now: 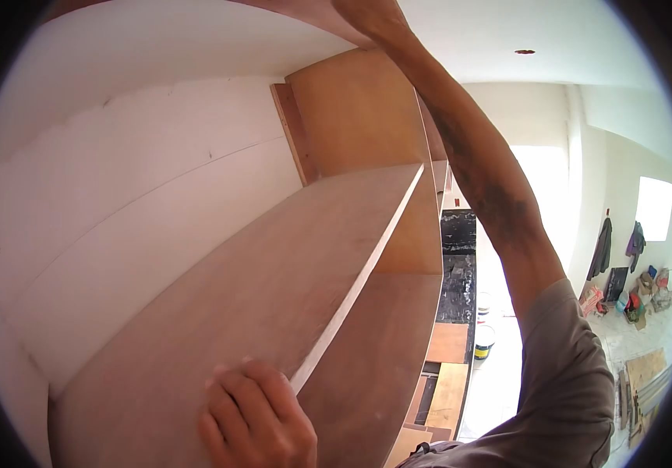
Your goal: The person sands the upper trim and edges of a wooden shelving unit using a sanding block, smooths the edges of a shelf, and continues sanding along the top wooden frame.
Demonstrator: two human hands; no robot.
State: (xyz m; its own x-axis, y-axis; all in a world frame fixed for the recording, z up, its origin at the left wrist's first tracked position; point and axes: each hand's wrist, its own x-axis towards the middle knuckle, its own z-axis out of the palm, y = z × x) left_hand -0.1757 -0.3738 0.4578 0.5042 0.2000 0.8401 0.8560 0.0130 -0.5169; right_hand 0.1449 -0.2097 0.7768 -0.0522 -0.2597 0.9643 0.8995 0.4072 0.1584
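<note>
My left hand (258,413) is at the bottom, its curled fingers over the front edge of a brown wooden shelf board (274,273). Its thumb and what lies under the palm are hidden. My right arm stretches up along the cabinet's open front. Only part of my right hand (369,14) shows, at the top edge of the view beside a reddish-brown top panel (320,17); its fingers are out of sight. The shelf meets an orange-brown side panel (359,109) at the far end. A narrow wooden strip (292,132) stands upright against the back wall.
The white back wall (133,179) closes the left side. Below the shelf is another brown board (375,351). Paint buckets (484,342) stand on the floor beyond a black-marked surface (458,281). Clothes (601,249) hang on the far wall, with bags (640,296) and wooden boards (646,374) beneath.
</note>
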